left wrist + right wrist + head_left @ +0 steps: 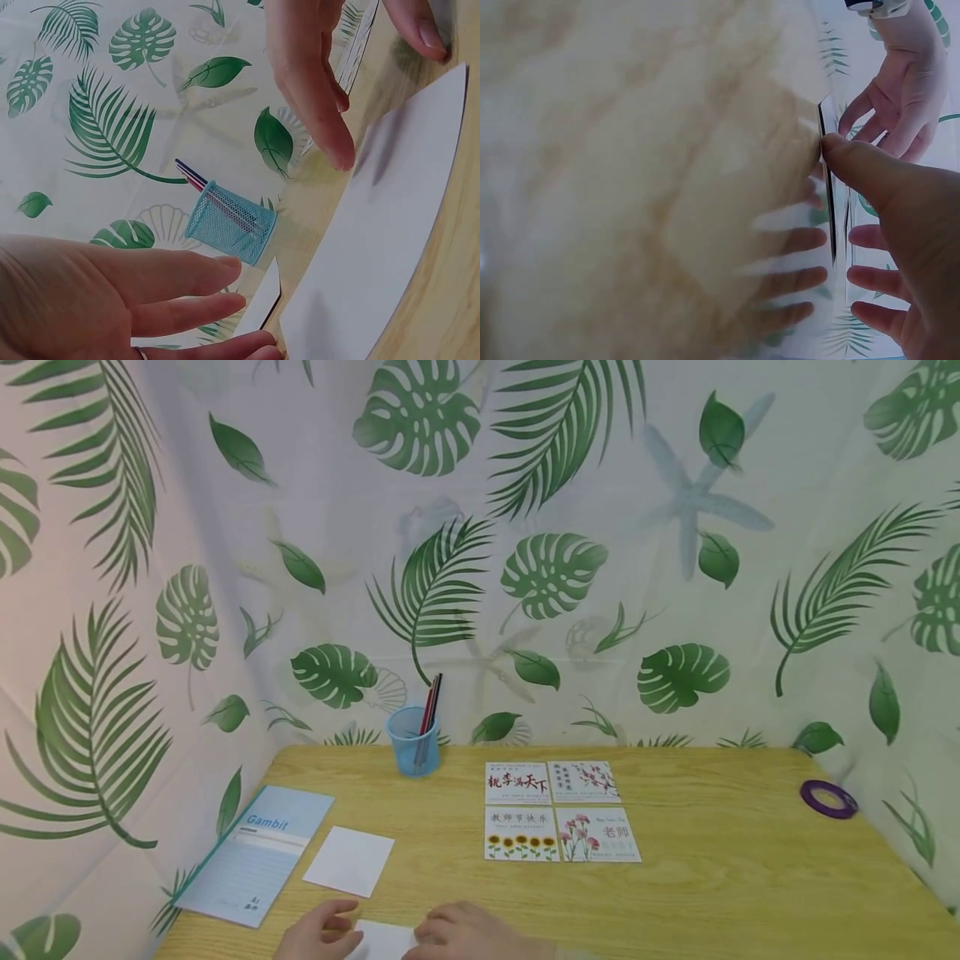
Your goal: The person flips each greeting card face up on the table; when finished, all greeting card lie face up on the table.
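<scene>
Paper [382, 942], white: lies on near part of table [720, 877], between left hand [318, 933] and right hand [468, 933], both with fingers loosely extended; contact unclear. Beyond: second sheet [348, 861], beside notebook [255, 856]; four printed cards [522, 835]; pencil cup [415, 753].

Along the left edge of the table [720, 877] lies a notebook [262, 852], with a paper card [348, 862] just right of it. Nearer the front, a second card [381, 939] sits between the left hand [321, 933] and right hand [472, 933]. Pencils [431, 706] stand in a mesh cup [414, 752] at the back, before a curtain [570, 668]. Right of the cup, greeting cards [517, 822] lie two by two; a tape roll [828, 799] lies far right.
</scene>
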`<state>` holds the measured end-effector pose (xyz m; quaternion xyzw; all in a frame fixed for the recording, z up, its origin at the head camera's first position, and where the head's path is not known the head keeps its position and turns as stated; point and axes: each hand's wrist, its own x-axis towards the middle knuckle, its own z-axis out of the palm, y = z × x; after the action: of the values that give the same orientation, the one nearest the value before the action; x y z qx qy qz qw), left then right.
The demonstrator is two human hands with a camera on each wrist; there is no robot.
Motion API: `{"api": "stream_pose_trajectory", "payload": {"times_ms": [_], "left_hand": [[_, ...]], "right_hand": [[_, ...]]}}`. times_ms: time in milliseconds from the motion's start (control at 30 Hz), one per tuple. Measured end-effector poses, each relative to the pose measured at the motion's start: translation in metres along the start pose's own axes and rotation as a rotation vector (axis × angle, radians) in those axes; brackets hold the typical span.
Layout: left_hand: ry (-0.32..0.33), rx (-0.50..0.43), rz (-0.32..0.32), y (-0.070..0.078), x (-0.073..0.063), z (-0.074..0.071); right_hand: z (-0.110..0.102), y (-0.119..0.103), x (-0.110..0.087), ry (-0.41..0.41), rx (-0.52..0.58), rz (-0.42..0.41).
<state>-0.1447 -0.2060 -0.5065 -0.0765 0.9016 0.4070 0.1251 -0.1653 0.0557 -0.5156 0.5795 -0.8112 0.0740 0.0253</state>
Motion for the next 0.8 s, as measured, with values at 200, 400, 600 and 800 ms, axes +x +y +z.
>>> {"api": "stream_pose_trajectory", "payload": {"times_ms": [200, 400, 600, 800], "left_hand": [[-0.035, -0.003, -0.049, -0.0003, -0.0022, -0.0037], [-0.104, 0.008, -0.085, -0.0008, -0.0017, -0.0051], [-0.113, 0.003, -0.093, -0.0007, -0.0012, -0.0046], [-0.095, -0.045, -0.059, 0.0011, -0.0024, -0.0029]], "right_hand": [[-0.0046, 0.0033, 0.0014, -0.055, -0.155, -0.091], [-0.0027, 0.0067, 0.0025, -0.039, -0.204, -0.17], [-0.0026, 0.0083, 0.0044, -0.064, -0.138, -0.194], [-0.0064, 0.008, 0.0079, -0.063, -0.162, -0.243]]}}
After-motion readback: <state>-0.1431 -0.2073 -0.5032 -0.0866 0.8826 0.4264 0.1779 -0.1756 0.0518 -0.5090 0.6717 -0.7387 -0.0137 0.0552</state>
